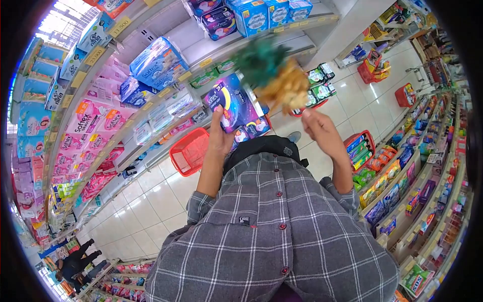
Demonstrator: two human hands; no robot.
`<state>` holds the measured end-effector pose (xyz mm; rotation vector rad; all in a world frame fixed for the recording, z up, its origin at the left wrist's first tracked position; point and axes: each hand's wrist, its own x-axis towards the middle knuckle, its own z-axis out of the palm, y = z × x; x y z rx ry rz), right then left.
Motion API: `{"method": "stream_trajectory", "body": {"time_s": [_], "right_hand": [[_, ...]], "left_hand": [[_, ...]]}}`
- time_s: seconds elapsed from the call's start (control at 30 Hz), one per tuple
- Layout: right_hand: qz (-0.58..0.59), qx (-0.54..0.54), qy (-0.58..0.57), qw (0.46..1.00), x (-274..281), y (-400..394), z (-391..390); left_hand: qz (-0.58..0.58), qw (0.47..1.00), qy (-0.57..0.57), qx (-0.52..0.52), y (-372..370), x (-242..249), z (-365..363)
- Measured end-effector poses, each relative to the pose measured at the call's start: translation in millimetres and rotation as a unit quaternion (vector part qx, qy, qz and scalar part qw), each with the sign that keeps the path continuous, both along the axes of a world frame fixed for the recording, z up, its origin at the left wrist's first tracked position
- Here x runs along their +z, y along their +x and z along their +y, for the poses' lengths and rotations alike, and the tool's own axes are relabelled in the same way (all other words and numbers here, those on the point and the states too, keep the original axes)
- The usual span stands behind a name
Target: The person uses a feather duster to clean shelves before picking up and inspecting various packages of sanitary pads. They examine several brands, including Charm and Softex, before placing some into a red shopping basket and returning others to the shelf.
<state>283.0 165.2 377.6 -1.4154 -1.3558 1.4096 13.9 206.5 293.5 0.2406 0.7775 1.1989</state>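
My left hand (218,132) is closed on a dark purple pack of Softex sanitary pads (236,103) with a yellow crescent, held tilted in front of the lower shelf. Similar purple packs (254,127) show just below it. My right hand (323,133) has its fingers curled round the near end of a fluffy green and tan duster (279,75). Motion smears the duster, and its handle is hidden. Its green end lies over the edge of a shelf (221,55) that bears blue packs (250,19) and other purple packs (217,21).
A red basket (188,151) stands on the tiled floor (146,206) at my left. More red baskets with goods (373,69) are at the right. Stocked shelves curve along both sides. A person in dark clothes (76,264) is at the far lower left.
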Motion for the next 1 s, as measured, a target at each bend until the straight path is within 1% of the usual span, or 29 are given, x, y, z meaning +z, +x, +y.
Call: {"method": "stream_trajectory", "body": {"time_s": [0.03,0.07,0.1,0.13,0.2,0.23,0.33,0.37,0.47,0.5,0.6,0.63,0.67,0.73,0.77,0.8,0.87,0.9,1.0], "right_hand": [[-0.011,0.044,0.014,0.999,3.1,-7.2,-4.4],[-0.022,0.088,0.029,0.995,7.1,-13.0,-5.8],[-0.048,0.134,0.007,0.99,13.9,-16.7,-4.2],[-0.044,0.109,0.021,0.993,8.8,-15.4,-1.0],[-0.035,0.06,0.049,0.996,-21.2,-9.6,12.0],[-0.018,-0.003,0.032,0.999,-62.4,6.4,17.5],[0.075,-0.103,-0.134,0.983,-50.2,12.4,30.3],[0.089,-0.115,-0.094,0.985,-47.1,2.9,28.2],[0.143,-0.106,0.023,0.984,-28.3,-38.7,29.7],[0.161,-0.101,0.03,0.981,-28.8,-45.0,32.7],[0.202,-0.134,0.024,0.97,-16.3,-62.2,37.5],[0.226,-0.16,0.03,0.96,-18.6,-66.9,40.8],[0.137,-0.154,0.107,0.973,-30.3,-65.7,44.0],[0.011,-0.131,0.203,0.97,-29.9,-74.3,48.4],[-0.031,-0.097,0.226,0.969,-26.8,-75.8,43.8],[0.007,-0.077,0.225,0.971,-18.4,-79.7,39.9],[0.083,-0.032,0.225,0.97,-3.5,-86.1,35.3],[0.055,-0.006,0.179,0.982,5.5,-78.1,30.2],[-0.099,0.021,0.154,0.983,24.0,-53.6,17.2]], "left_hand": [[-0.006,1.0,0.019,-0.003,-3.3,-14.6,-0.7],[-0.013,0.999,0.039,-0.006,-8.7,-40.4,-1.5],[-0.021,0.998,0.059,-0.008,-6.9,-33.7,-0.7],[-0.016,0.999,0.039,-0.013,-6.0,-26.9,-0.4],[-0.004,1.0,-0.001,-0.02,-2.9,-5.5,-1.3],[0.046,0.998,-0.002,-0.032,-1.9,-3.9,-2.2],[-0.001,0.999,-0.007,-0.046,1.8,7.2,-2.2],[-0.034,0.998,-0.014,-0.054,4.1,13.5,-2.4],[-0.01,0.995,0.024,-0.093,11.0,15.7,-0.9],[0.016,0.996,0.032,-0.087,16.2,16.8,0.3],[0.096,0.991,0.058,-0.066,30.2,20.9,4.7],[0.15,0.985,0.073,-0.041,31.2,18.4,9.5],[0.146,0.983,0.1,-0.04,29.5,20.4,10.7],[0.138,0.978,0.149,-0.039,23.9,33.0,9.7],[0.072,0.983,0.149,-0.08,14.8,16.3,12.7],[0.015,0.988,0.123,-0.096,11.7,7.9,7.4],[-0.039,0.995,0.06,-0.074,9.5,-2.2,6.3],[-0.051,0.994,0.062,-0.075,8.0,-4.4,4.0],[-0.113,0.988,0.1,-0.035,7.2,-2.3,0.3]]}}
